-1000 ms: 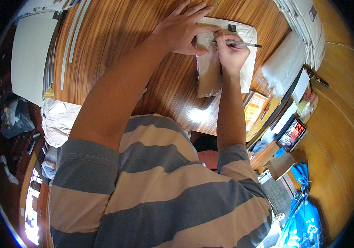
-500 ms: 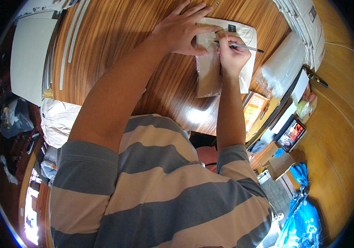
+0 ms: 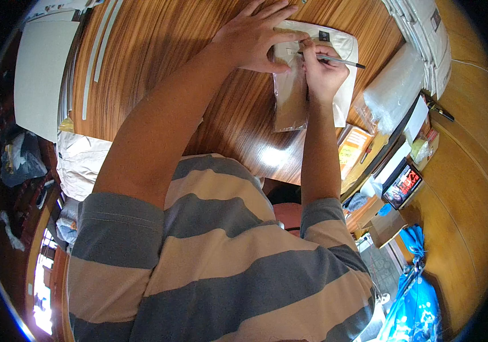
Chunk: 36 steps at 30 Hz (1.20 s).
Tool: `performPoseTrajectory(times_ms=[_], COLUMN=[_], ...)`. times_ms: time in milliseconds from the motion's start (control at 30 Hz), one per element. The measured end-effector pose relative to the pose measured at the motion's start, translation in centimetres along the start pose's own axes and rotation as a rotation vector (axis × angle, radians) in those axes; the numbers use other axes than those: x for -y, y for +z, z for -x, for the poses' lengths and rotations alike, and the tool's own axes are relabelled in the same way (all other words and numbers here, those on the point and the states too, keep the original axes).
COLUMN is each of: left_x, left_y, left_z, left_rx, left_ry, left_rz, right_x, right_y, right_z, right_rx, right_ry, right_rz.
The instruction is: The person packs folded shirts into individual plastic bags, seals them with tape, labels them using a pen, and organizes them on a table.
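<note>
On the wood-grain table (image 3: 158,51) lies a flat cream fabric piece in a clear plastic bag (image 3: 290,105), with a small dark label near its far edge. My left hand (image 3: 253,40) is spread over the table with its thumb and index finger resting on the bag's left side; it grips nothing. In my right hand (image 3: 326,74) is a slim pen (image 3: 343,60), pinched between the fingers. Its tip points left, down at the bag between my two hands. The fingers partly hide the tip, so any mark under it cannot be made out.
Clear plastic bags (image 3: 391,85) lie at the table's right edge, beside a stack of packed cream fabric (image 3: 429,54). An orange printed card (image 3: 353,147) and a lit phone screen (image 3: 403,183) are nearer me. White boards (image 3: 42,74) stand at the left; two pale strips (image 3: 99,62) lie on the table.
The view has shifted slightly. My right hand still holds the pen over the bag, and my left hand keeps its spread pose on it.
</note>
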<state>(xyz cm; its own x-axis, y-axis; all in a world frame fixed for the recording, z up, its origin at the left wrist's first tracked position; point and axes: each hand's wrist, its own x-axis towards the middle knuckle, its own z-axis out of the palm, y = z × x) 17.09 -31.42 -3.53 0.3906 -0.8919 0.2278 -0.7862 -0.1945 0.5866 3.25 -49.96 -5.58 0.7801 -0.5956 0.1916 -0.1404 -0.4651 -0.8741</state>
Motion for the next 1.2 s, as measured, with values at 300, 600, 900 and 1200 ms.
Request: performPoseTrajectory(times_ms=[300, 600, 900, 1200], left_x=[0.2, -0.4, -0.3, -15.9], left_y=[0.2, -0.1, 1.3, 2.7], left_z=[0.1, -0.2, 0.4, 8.7], left_rx=[-0.011, -0.029, -0.156, 0.195], left_ry=[0.015, 0.058, 0.038, -0.162], left_rz=[0.009, -0.036, -0.120, 0.867], right_x=[0.3, 4.0, 8.5, 10.4], right_y=[0.1, -3.0, -12.4, -19.0], right_z=[0.3, -0.7, 11.1, 19.7], right_rx=[-0.046, -0.196, -0.086, 0.093], right_ry=[0.103, 0.245, -0.001, 0.155], right_rz=[-0.060, -0.489, 0.513, 0.414])
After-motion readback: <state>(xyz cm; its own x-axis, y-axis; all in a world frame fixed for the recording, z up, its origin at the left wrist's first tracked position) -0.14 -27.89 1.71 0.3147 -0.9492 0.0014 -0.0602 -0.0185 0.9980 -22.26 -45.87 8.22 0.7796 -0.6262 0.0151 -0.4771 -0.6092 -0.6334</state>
